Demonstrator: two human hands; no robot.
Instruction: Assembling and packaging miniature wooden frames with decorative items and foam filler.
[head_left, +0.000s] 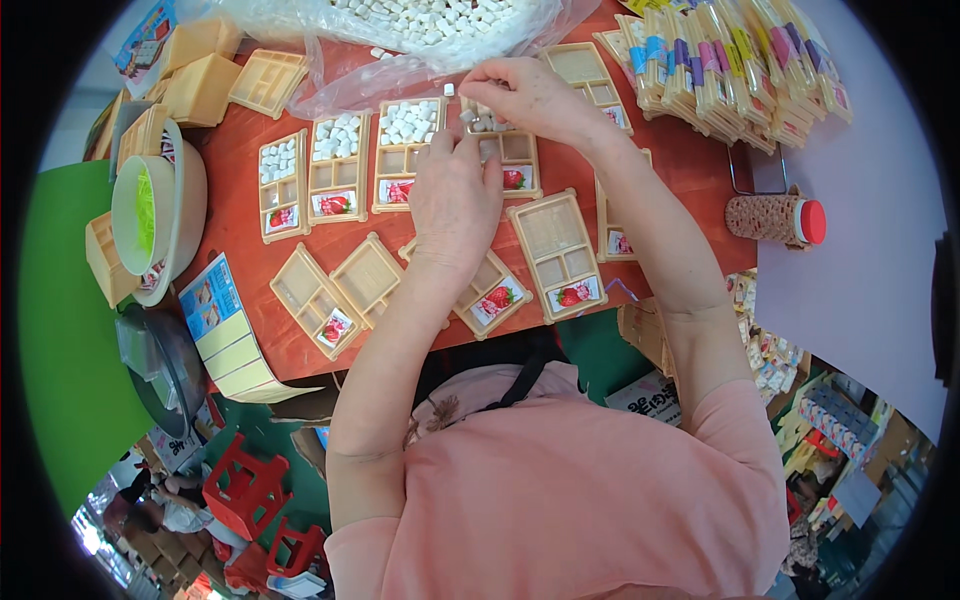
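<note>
My right hand (535, 98) reaches over the top compartment of a beige plastic tray (520, 150), its fingers bent down among small white marshmallow-like pieces (485, 122). Whatever those fingers hold is hidden. My left hand (455, 200) lies at the near left of this tray, fingers forward and a little apart, thumb toward the tray. Left of it, three trays have their top compartments heaped with white pieces (408, 122). Each has a strawberry-printed packet (332, 204) in a lower compartment. One loose white piece (448, 89) sits near my right fingertips.
Nearer me are several trays (550, 228) with bare top compartments. A plastic bag of white pieces (430, 25) spreads at the back. Packed trays (720, 70) are piled back right, beside a red-lidded jar (775, 220). Bowls (128, 215) and a label sheet (228, 335) lie left.
</note>
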